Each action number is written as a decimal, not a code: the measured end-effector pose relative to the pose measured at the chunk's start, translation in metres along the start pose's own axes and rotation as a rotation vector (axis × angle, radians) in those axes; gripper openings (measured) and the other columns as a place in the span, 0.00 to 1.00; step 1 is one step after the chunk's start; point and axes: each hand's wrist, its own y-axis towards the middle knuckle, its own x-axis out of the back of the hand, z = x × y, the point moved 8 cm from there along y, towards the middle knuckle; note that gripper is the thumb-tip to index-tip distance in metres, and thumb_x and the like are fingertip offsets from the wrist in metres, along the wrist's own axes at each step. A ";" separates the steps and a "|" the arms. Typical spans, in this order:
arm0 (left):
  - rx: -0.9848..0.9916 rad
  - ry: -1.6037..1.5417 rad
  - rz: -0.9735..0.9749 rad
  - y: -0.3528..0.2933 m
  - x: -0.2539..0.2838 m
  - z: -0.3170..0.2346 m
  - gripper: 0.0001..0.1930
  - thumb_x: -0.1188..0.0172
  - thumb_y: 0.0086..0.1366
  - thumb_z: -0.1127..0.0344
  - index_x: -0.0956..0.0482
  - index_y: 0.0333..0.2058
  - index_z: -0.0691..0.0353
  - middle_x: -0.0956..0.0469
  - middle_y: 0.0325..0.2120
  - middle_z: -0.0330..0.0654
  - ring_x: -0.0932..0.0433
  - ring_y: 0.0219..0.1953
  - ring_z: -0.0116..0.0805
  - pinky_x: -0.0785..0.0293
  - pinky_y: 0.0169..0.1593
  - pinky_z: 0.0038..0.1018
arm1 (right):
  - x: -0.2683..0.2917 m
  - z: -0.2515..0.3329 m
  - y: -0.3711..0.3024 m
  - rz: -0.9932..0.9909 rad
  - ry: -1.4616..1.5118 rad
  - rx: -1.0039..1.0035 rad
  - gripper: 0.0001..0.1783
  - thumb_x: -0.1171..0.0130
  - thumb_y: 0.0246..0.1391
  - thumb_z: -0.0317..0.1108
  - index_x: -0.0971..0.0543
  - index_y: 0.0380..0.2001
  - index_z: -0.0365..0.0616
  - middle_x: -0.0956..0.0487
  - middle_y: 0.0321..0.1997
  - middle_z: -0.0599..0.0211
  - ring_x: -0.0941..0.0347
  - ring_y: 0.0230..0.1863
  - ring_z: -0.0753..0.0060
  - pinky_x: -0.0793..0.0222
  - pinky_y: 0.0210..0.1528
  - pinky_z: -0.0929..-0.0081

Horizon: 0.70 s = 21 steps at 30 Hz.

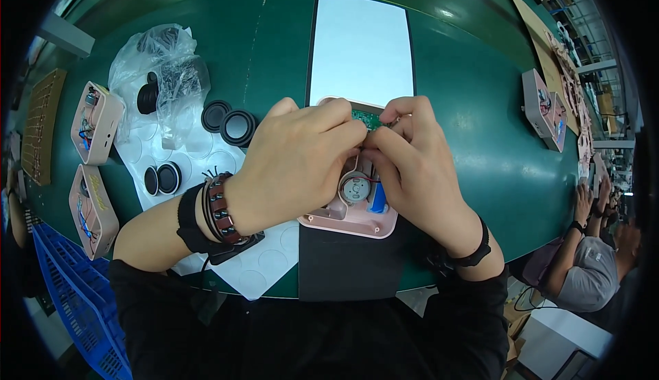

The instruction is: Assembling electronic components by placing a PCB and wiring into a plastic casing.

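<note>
A pink plastic housing lies open in front of me on a black mat. Inside it sit a round silvery metal part, a blue block and thin red and black wires. At its far end shows a green circuit board, partly covered by my fingers. My left hand reaches over the housing, its fingers closed in a pinch by the board. My right hand meets it there, thumb and index finger pressed together. Whatever lies between the fingertips is hidden.
Similar pink housings with wiring stand at left and right. Black round rings and a clear plastic bag rest near a sheet of round stickers. A white panel lies ahead; a blue crate stands lower left. Another person works at right.
</note>
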 end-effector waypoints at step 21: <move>-0.104 0.067 -0.021 0.008 -0.003 0.001 0.06 0.44 0.47 0.78 0.28 0.25 0.59 0.33 0.24 0.38 0.32 0.24 0.37 0.43 0.30 0.31 | 0.001 -0.005 0.000 -0.090 0.009 0.045 0.09 0.37 0.40 0.20 0.25 0.25 0.43 0.32 0.33 0.67 0.32 0.28 0.68 0.40 0.37 0.71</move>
